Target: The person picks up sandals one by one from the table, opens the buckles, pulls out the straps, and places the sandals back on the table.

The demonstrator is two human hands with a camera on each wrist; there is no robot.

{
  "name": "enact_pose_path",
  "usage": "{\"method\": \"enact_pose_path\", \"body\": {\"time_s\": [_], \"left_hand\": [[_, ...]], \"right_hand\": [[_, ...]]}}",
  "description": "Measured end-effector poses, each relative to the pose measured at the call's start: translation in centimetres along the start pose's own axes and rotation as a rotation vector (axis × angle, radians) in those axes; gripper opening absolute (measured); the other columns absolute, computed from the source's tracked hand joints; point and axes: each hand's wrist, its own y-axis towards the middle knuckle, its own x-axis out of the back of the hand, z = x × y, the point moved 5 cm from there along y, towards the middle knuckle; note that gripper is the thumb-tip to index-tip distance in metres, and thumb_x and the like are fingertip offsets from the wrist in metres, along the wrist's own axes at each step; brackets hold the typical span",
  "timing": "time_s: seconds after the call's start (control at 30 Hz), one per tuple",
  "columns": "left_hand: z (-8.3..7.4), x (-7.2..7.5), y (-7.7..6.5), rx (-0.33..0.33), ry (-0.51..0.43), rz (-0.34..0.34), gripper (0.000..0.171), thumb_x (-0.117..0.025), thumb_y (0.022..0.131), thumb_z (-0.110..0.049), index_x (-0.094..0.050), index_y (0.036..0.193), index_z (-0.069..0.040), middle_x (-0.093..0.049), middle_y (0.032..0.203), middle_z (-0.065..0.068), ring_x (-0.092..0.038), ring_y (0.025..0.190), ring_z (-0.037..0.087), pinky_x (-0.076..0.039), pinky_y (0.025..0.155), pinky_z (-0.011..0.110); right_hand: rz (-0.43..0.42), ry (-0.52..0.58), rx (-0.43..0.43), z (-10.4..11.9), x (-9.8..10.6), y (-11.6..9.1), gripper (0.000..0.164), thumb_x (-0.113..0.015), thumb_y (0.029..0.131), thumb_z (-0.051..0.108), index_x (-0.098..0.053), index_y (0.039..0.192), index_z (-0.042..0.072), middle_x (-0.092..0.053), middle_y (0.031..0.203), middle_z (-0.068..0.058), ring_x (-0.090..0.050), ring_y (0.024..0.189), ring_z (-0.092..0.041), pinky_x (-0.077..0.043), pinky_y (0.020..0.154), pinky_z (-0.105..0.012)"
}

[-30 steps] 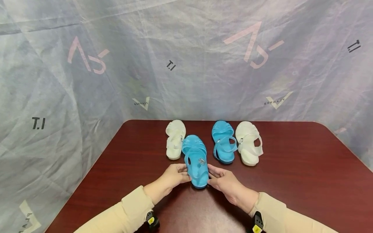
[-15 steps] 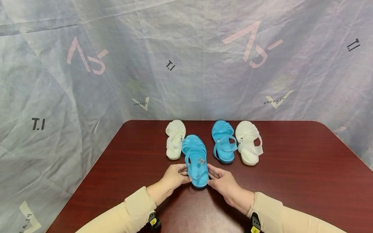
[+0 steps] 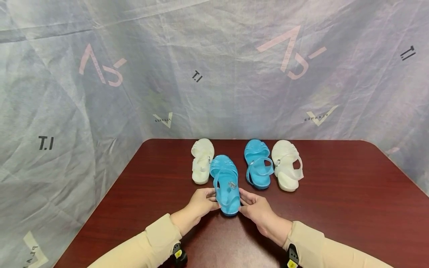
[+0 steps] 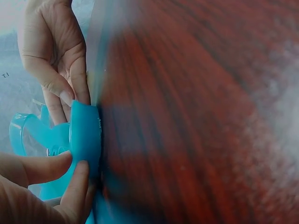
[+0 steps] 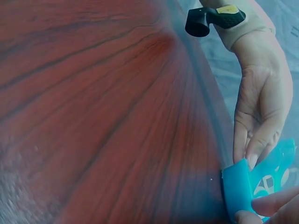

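Pale beige sleeves [image 3: 144,240], black wrist cameras [image 5: 198,22], small yellow labels [image 5: 227,9]

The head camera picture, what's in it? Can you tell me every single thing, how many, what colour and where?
Table: 1, dark reddish brown, across the lower part
Cloth: 1, grey with printed letters and shapes, behind the table
Front blue sandal: 1, blue, front and middle
Back blue sandal: 1, blue, on the table, behind and to the right
Left white sandal: 1, off-white, on the table, behind and to the left
Right white sandal: 1, off-white, on the table, right of both blue ones
Wrist devices: 2, black with yellow, bottom, one at each wrist
Sleeves: 2, beige, bottom, one on each arm
Left hand: 1, bare, holding the front blue sandal's left side
Right hand: 1, bare, holding its right side
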Motion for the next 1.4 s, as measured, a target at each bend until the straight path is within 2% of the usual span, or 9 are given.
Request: {"method": "enact_pose_path", "body": {"time_s": [0.23,0.5,0.7,0.97,1.03,1.2,1.4], "left_hand": [[-0.2,-0.1,-0.1,0.001,-0.005,0.003,0.059,-0.066,0.078,0.014,-0.047,0.134,0.015,-0.059,0.127,0.028,-0.062,0.114,0.032,-0.056,0.085,0.031],[-0.2,-0.1,0.0,0.011,-0.014,0.000,0.060,-0.066,0.077,0.014,-0.047,0.134,0.015,-0.058,0.127,0.029,-0.061,0.115,0.033,-0.056,0.086,0.031],[0.1,0.0,0.2,0.022,-0.037,0.005,0.060,-0.065,0.076,0.015,-0.047,0.133,0.015,-0.059,0.126,0.029,-0.062,0.113,0.030,-0.056,0.085,0.029],[0.3,0.0,0.5,0.034,-0.084,0.033,0.058,-0.062,0.076,0.017,-0.049,0.133,0.014,-0.059,0.126,0.028,-0.063,0.109,0.023,-0.055,0.083,0.027],[0.2,0.0,0.4,0.035,-0.088,0.033,0.058,-0.062,0.076,0.017,-0.048,0.133,0.014,-0.059,0.126,0.029,-0.063,0.109,0.024,-0.056,0.082,0.028],[-0.5,0.2,0.8,0.061,-0.055,0.006,0.061,-0.063,0.076,0.016,-0.046,0.134,0.014,-0.057,0.127,0.030,-0.061,0.116,0.033,-0.056,0.085,0.032],[-0.5,0.3,1.3,0.070,-0.037,-0.008,0.062,-0.064,0.077,0.015,-0.044,0.136,0.014,-0.055,0.130,0.030,-0.058,0.120,0.036,-0.056,0.087,0.034]], "right_hand": [[-0.010,0.007,-0.014,0.0,0.0,0.0,0.062,-0.055,0.084,-0.013,-0.043,0.143,-0.001,-0.044,0.146,-0.024,-0.040,0.137,-0.036,-0.042,0.106,-0.044],[-0.022,0.021,-0.031,-0.1,0.0,0.1,0.063,-0.054,0.082,-0.013,-0.044,0.143,0.000,-0.044,0.145,-0.024,-0.040,0.136,-0.037,-0.046,0.097,-0.033],[-0.022,0.039,-0.045,-0.2,0.0,0.2,0.063,-0.054,0.082,-0.013,-0.044,0.143,0.000,-0.044,0.145,-0.025,-0.040,0.137,-0.037,-0.047,0.088,-0.026],[-0.025,0.053,-0.051,-0.3,0.0,0.5,0.063,-0.053,0.082,-0.012,-0.044,0.143,-0.001,-0.043,0.146,-0.024,-0.040,0.137,-0.037,-0.046,0.084,-0.023],[-0.021,0.056,-0.048,-0.3,0.0,0.6,0.063,-0.053,0.082,-0.012,-0.043,0.143,-0.001,-0.042,0.146,-0.025,-0.040,0.137,-0.038,-0.046,0.084,-0.023],[-0.015,0.046,-0.047,0.3,-0.1,1.0,0.064,-0.055,0.082,-0.011,-0.042,0.144,-0.002,-0.042,0.146,-0.027,-0.039,0.137,-0.037,-0.047,0.088,-0.026],[-0.017,0.024,-0.022,0.5,-0.2,1.1,0.064,-0.056,0.084,-0.011,-0.040,0.145,-0.003,-0.040,0.147,-0.025,-0.037,0.138,-0.037,-0.044,0.103,-0.040]]}}
